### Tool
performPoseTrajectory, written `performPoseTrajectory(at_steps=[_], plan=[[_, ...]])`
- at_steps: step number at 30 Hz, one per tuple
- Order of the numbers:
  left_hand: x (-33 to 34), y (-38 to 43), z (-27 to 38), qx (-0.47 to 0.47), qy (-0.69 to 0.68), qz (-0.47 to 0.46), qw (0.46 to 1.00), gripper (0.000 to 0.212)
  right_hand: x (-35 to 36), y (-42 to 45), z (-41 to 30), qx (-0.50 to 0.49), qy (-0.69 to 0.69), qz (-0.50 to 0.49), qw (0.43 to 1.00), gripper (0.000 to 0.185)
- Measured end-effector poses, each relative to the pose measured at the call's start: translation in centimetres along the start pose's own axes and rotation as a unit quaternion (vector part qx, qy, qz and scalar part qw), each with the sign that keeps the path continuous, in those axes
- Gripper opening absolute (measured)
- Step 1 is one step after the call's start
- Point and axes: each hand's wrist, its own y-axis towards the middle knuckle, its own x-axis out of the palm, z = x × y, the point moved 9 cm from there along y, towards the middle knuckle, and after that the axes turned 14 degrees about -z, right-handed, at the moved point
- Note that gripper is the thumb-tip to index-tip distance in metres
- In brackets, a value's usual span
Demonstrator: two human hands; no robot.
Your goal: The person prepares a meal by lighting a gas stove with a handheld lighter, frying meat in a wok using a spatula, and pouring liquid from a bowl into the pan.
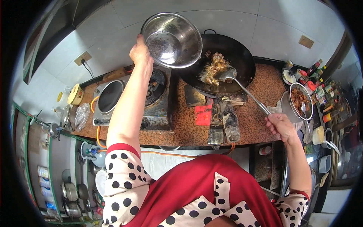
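A stainless steel bowl (181, 37) is tilted up beside the wok, gripped at its left rim by my left hand (141, 54). Only wet residue shows inside it. In my right hand (280, 124) is the handle of a metal wok spatula (246, 90). Its blade rests against a heap of chopped, pale-brown food (212, 68) with a yellowish coating. That food lies in the black iron wok (241, 56), which sits on a burner at the back of the speckled brown counter (187, 136). The bowl hides part of the wok's left rim.
Left of the wok stands a gas stove (157, 119) bearing a dark pan (112, 95). Cloth-wrapped pieces (229, 122) and a red card (203, 115) lie before the wok. At right are a pot of brown food (299, 99) with a spoon and several condiment bottles (326, 90).
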Motion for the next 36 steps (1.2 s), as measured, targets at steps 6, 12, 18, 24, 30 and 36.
performPoseTrajectory(at_steps=[6, 12, 18, 24, 30, 36], plan=[[0.2, -0.2, -0.3, -0.007, -0.005, -0.004, 1.0, 0.036, 0.5, 0.5, -4.6, -0.077, -0.325, 0.046, 0.942, 0.022], [1.2, -0.7, -0.2, -0.011, -0.01, -0.013, 1.0, 0.034, 1.5, 4.8, -7.1, -0.218, -0.316, 0.015, 0.923, 0.032], [1.2, -0.4, -0.2, -0.004, -0.011, -0.007, 1.0, 0.034, 3.3, 11.6, -6.8, -0.12, -0.225, -0.026, 0.967, 0.024], [1.0, 0.2, -0.4, 0.015, -0.003, -0.025, 1.0, 0.035, 6.7, 11.3, -8.0, -0.111, -0.3, -0.041, 0.947, 0.023], [2.3, -1.4, -0.2, -0.006, -0.02, -0.029, 0.999, 0.032, 4.0, 6.0, -6.9, -0.072, -0.217, -0.045, 0.972, 0.017], [1.3, 0.1, -1.1, -0.007, -0.009, -0.028, 1.0, 0.035, 0.8, 1.9, -8.2, -0.155, -0.156, 0.019, 0.975, 0.024]])
